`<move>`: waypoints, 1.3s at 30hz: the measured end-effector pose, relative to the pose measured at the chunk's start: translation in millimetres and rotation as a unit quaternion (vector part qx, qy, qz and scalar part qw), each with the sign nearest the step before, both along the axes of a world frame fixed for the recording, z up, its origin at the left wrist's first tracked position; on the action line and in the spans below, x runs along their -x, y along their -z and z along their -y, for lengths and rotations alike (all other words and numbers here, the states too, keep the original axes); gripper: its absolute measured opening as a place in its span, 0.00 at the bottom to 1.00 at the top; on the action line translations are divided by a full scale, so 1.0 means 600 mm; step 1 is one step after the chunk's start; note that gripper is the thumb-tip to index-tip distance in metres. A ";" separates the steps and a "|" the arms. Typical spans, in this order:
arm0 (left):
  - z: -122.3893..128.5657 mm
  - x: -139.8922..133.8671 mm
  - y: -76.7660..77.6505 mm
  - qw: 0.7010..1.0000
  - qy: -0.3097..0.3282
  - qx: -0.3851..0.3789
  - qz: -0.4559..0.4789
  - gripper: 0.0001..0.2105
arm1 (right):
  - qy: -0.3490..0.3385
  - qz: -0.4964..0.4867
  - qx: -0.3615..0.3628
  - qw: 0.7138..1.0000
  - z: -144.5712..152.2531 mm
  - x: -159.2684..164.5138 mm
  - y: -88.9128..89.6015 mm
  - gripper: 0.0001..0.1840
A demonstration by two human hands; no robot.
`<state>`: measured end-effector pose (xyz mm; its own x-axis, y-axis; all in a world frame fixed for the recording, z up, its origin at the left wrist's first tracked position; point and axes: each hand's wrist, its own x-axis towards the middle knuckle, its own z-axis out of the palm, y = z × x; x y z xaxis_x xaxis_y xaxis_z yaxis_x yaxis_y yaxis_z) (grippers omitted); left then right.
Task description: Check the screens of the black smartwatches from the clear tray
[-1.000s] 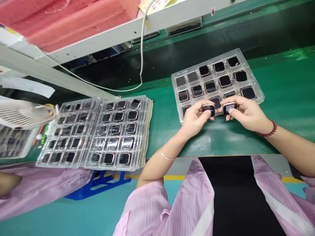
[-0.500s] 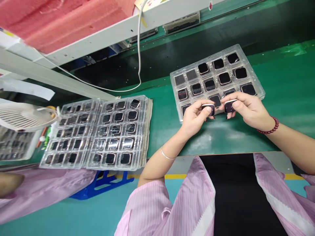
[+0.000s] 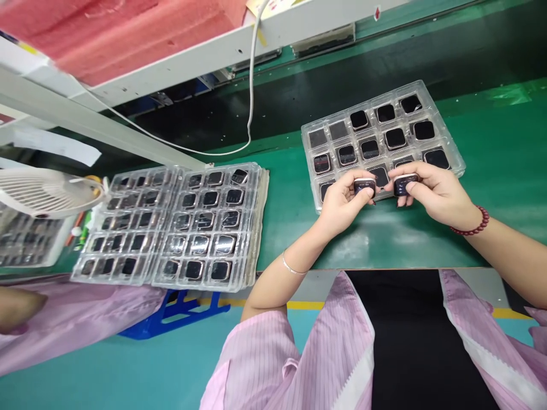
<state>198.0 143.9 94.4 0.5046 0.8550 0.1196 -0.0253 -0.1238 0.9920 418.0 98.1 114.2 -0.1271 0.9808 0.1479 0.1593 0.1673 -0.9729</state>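
My left hand [image 3: 342,202] grips a square smartwatch [image 3: 364,186], thumb at its lower edge and fingers behind. In my right hand [image 3: 442,193] is a second smartwatch [image 3: 405,185], with my thumb lying on its screen. Both dark screens face me and show faint lit marks. Just beyond and partly beneath my hands, a clear plastic tray [image 3: 304,142] lies tilted on the bench. Most of its visible pockets hold square watches; two at the far left corner hold none. My hands cover part of its near row.
Stacked clear trays [image 3: 252,250] of watches stand at the left, by a white fan [image 3: 47,191]. A white cable [image 3: 251,91] hangs from the shelf beam [image 3: 192,54]. At far left shows another person's arm [image 3: 19,307]. A blue stool [image 3: 171,319] stands below the green bench [image 3: 290,188].
Both watch screens, dark before, now show faint lit marks. My right thumb has shifted onto the screen of its watch. The whole view has moved slightly.
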 end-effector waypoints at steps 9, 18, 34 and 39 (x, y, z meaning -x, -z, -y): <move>-0.004 -0.001 0.007 1.000 -0.018 -0.019 0.009 0.20 | -0.014 0.001 -0.016 1.000 -0.001 0.005 -0.003 0.20; -0.002 -0.002 -0.001 1.000 -0.012 -0.017 0.017 0.28 | -0.034 -0.017 0.003 0.999 0.001 0.007 0.002 0.22; -0.002 0.001 0.002 1.000 -0.008 0.013 0.004 0.24 | -0.012 -0.014 0.020 1.000 0.000 0.002 -0.001 0.14; -0.003 0.000 0.003 1.000 -0.016 -0.013 0.015 0.25 | -0.002 -0.024 -0.002 1.000 0.001 0.003 0.003 0.15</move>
